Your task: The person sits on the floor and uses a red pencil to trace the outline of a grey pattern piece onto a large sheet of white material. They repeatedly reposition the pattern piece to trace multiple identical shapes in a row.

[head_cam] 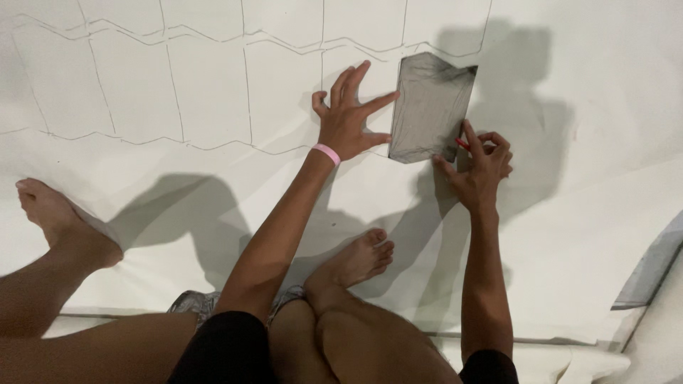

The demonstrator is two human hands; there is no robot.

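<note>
We see the grey template (430, 108) lying flat on the white cloth (583, 213), upper middle. Left hand (348, 117) spreads wide, fingertips pinning its left edge. Right hand (480, 167) pinches a red marker (462, 144) at its lower right edge. Drawn outlines (178, 85) run left of it.

Bright overhead light, hard shadows

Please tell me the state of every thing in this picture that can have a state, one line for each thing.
left hand: open, fingers spread, pressing the template's left edge
right hand: closed on a red marker, at the template's right edge
grey template: lying flat on the cloth
red marker: held, mostly hidden
white cloth: spread out, already marked with outlines
</note>
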